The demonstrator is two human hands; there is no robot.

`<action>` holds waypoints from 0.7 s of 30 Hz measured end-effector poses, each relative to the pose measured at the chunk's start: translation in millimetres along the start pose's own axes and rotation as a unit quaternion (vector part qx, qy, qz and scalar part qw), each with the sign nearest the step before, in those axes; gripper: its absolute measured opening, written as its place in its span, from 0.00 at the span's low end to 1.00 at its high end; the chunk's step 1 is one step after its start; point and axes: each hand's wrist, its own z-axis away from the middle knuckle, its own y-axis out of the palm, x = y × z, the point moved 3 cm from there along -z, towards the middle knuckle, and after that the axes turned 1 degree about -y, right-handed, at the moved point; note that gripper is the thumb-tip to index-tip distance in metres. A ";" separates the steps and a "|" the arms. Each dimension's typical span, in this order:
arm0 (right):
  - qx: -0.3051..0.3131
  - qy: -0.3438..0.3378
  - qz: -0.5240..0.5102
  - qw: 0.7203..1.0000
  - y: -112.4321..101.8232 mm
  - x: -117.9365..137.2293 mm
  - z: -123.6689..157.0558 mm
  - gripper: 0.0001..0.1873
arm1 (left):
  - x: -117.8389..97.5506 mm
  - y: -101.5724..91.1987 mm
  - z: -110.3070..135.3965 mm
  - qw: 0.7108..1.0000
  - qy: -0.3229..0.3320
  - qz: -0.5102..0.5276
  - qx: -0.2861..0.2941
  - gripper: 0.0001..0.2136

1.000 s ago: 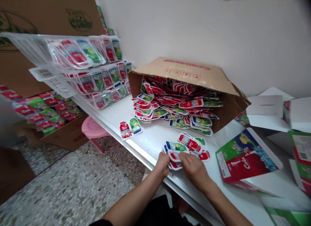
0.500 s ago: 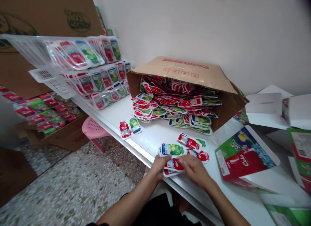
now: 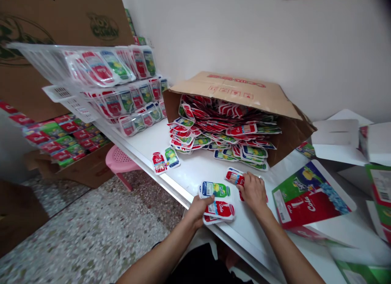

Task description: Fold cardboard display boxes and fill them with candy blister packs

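Observation:
My left hand [image 3: 200, 208] grips a small stack of candy packets [image 3: 222, 208] at the table's front edge, its thumb pressed on top. The upper packet shows a green-and-blue jar beside a red cola jar. To the right, my right hand [image 3: 253, 189] lies over loose candy packets [image 3: 234, 177] on the table, its fingers curled down on them. Those packets are partly covered by the hand, and whether it grips one I cannot tell. Another packet pair [image 3: 165, 160] lies flat farther left. Behind, a tipped cardboard box [image 3: 241, 86] spills a large heap of packets [image 3: 222, 133].
Clear plastic trays [image 3: 122, 97] of packets stand stacked at the left. A pink stool [image 3: 122, 161] is below the table edge. Printed display cartons [image 3: 311, 194] lie opened at the right. Large brown boxes [image 3: 70, 23] stand at the far left.
My right hand has left the stack in my left hand and moved right and up onto the loose packets. The left hand still holds its stack.

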 end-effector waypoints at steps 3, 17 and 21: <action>-0.027 -0.012 -0.001 1.000 -2.9 0.8 2.0 0.08 | 2.5 2.6 -2.9 1.000 -0.007 0.000 0.010 0.12; 0.064 -0.311 -0.212 0.924 -41.1 38.0 55.2 0.26 | 2.7 20.8 -0.8 0.985 -0.095 0.049 0.139 0.18; 0.120 -0.284 -0.269 0.912 -50.6 40.2 58.2 0.26 | 1.5 16.2 4.4 0.985 -0.092 0.026 0.140 0.19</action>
